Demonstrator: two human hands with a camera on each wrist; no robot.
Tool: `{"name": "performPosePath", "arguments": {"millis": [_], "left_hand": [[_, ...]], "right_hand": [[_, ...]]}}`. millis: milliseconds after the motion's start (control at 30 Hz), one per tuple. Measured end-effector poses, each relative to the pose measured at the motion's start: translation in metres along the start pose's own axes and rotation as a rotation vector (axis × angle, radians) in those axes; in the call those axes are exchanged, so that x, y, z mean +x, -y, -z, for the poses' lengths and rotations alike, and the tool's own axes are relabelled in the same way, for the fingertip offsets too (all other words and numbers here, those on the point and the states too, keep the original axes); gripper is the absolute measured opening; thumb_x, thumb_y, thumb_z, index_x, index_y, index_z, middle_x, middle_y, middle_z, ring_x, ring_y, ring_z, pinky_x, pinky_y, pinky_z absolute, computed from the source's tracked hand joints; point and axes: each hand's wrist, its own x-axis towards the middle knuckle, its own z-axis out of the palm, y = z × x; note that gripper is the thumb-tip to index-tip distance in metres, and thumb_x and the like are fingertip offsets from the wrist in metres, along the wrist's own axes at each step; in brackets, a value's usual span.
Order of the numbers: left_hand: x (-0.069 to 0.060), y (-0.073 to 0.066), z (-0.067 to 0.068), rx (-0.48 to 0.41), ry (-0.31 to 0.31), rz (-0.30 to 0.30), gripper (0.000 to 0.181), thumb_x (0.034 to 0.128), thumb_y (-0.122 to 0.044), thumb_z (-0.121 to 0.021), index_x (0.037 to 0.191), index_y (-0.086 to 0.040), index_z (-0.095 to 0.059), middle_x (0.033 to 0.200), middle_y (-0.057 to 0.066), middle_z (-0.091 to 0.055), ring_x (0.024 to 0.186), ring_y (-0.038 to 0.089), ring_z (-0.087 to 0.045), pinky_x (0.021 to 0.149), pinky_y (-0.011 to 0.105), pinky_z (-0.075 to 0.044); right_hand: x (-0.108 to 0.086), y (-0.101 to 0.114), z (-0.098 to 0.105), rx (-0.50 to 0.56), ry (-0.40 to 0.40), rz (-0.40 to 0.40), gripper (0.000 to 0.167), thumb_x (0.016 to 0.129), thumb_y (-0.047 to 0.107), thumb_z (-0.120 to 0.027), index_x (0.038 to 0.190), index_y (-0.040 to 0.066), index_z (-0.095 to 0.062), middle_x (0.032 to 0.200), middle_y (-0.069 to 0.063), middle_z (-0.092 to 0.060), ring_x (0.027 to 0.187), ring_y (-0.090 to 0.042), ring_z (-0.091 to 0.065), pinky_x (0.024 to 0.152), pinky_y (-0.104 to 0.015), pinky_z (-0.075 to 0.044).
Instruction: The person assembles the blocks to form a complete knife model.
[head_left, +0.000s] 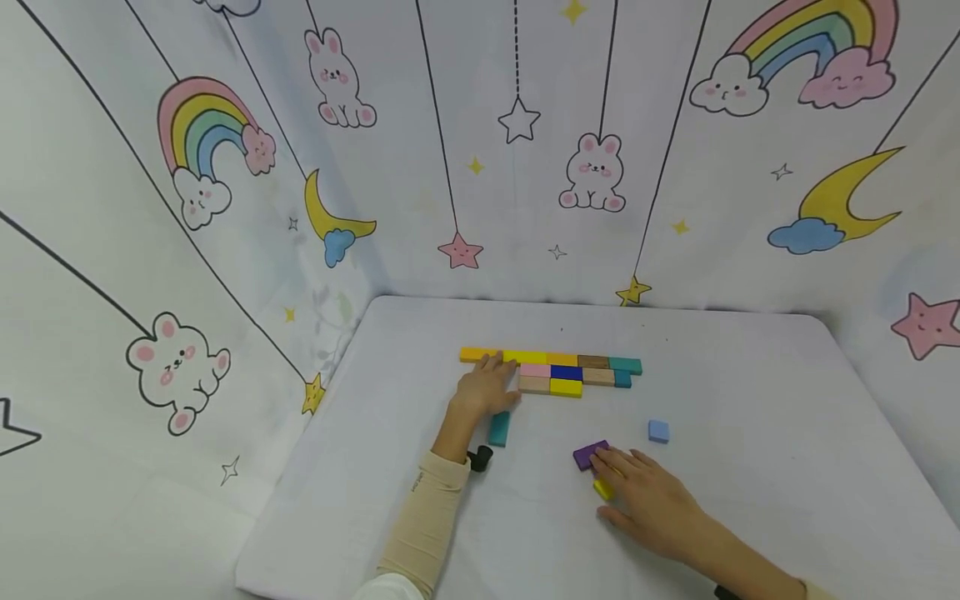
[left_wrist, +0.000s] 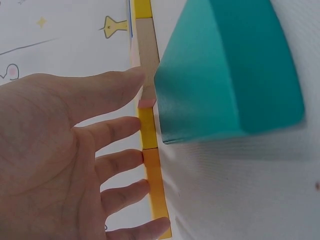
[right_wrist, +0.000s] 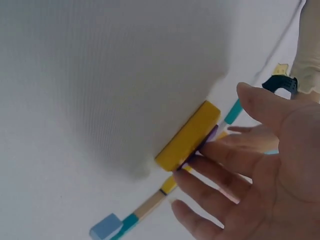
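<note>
My left hand (head_left: 483, 390) rests at the left end of several flat rows of wooden blocks. Its straight fingers touch the near side of an orange block (left_wrist: 157, 200) and a yellow block (left_wrist: 147, 127), while the thumb lies by a tan block (left_wrist: 148, 55). Close below that hand is a loose teal block (head_left: 498, 429). My right hand (head_left: 652, 504) reaches over a purple block (head_left: 588, 456) and a second yellow block (right_wrist: 189, 136). Its fingertips touch these two, fingers extended and thumb apart. The yellow one is partly hidden by the hand in the head view.
A light blue square block (head_left: 658, 431) lies right of the purple one. The rows also hold a pink block (head_left: 536, 370), a dark blue block (head_left: 566, 372) and a brown block (head_left: 593, 362). Behind the white table (head_left: 750, 375) hangs a patterned cloth (head_left: 510, 200).
</note>
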Motion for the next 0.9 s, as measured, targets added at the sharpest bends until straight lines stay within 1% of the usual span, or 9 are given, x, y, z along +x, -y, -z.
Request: {"name": "performPosePath", "arguments": {"millis": [133,233,367,467,567,733,800,900], "left_hand": [[-0.001,0.000,0.000,-0.003,0.003,0.003,0.071,0.1030,-0.052,-0.059,0.165,-0.029,-0.034,0.175,0.003,-0.018,0.160,0.029,-0.016,0.116,0.059,-0.040],[-0.004,-0.002,0.002,-0.013,0.009,0.006,0.071,0.1030,-0.052,-0.060,0.165,-0.029,-0.034,0.175,0.003,-0.018,0.160,0.029,-0.015,0.117,0.059,-0.039],[-0.010,-0.005,0.006,-0.026,0.004,0.007,0.070,0.1030,-0.050,-0.061,0.164,-0.028,-0.035,0.174,0.004,-0.019,0.160,0.029,-0.016,0.117,0.059,-0.039],[-0.012,-0.007,0.007,-0.021,-0.004,0.008,0.069,0.1039,-0.049,-0.060,0.164,-0.027,-0.035,0.174,0.004,-0.019,0.160,0.029,-0.016,0.117,0.059,-0.039],[-0.013,-0.008,0.008,-0.016,-0.008,0.010,0.068,0.1044,-0.048,-0.059,0.165,-0.027,-0.035,0.174,0.005,-0.019,0.160,0.030,-0.017,0.118,0.058,-0.038],[-0.016,-0.010,0.012,-0.015,-0.008,0.012,0.068,0.1047,-0.046,-0.059,0.164,-0.025,-0.036,0.174,0.006,-0.020,0.160,0.031,-0.017,0.119,0.058,-0.037],[-0.017,-0.010,0.012,-0.016,-0.004,0.013,0.068,0.1051,-0.046,-0.059,0.165,-0.025,-0.035,0.174,0.006,-0.019,0.160,0.030,-0.016,0.119,0.058,-0.036],[-0.018,-0.010,0.013,-0.025,-0.017,0.008,0.067,0.1046,-0.045,-0.060,0.164,-0.024,-0.037,0.174,0.007,-0.021,0.160,0.031,-0.018,0.119,0.058,-0.037]], "right_hand": [[0.006,-0.002,-0.002,-0.063,-0.024,0.000,0.071,0.093,0.050,-0.075,0.144,0.003,-0.061,0.150,-0.016,-0.058,0.139,-0.034,-0.054,0.115,-0.059,-0.042],[0.009,-0.002,-0.003,-0.074,-0.008,-0.015,0.072,0.095,0.052,-0.073,0.145,0.001,-0.060,0.151,-0.017,-0.057,0.140,-0.036,-0.053,0.115,-0.059,-0.041],[0.011,-0.001,-0.002,-0.068,0.007,-0.035,0.073,0.096,0.054,-0.071,0.144,0.001,-0.060,0.150,-0.018,-0.057,0.140,-0.037,-0.053,0.114,-0.059,-0.042],[0.013,0.000,-0.001,-0.069,0.005,-0.044,0.073,0.095,0.055,-0.070,0.143,0.000,-0.061,0.149,-0.019,-0.058,0.139,-0.036,-0.055,0.113,-0.058,-0.044],[0.013,0.000,0.002,-0.054,-0.006,-0.037,0.072,0.094,0.053,-0.073,0.141,-0.001,-0.062,0.147,-0.020,-0.059,0.137,-0.037,-0.056,0.112,-0.059,-0.044],[0.015,-0.001,0.006,-0.035,-0.017,-0.036,0.070,0.093,0.049,-0.076,0.141,0.000,-0.062,0.147,-0.020,-0.059,0.138,-0.038,-0.055,0.114,-0.062,-0.041],[0.015,-0.001,0.007,-0.035,-0.021,-0.042,0.070,0.093,0.048,-0.076,0.141,0.000,-0.062,0.148,-0.020,-0.059,0.138,-0.038,-0.055,0.114,-0.062,-0.040],[0.016,-0.001,0.007,-0.028,-0.033,-0.042,0.069,0.092,0.047,-0.078,0.141,0.001,-0.063,0.146,-0.019,-0.060,0.137,-0.037,-0.056,0.114,-0.061,-0.041]]}}
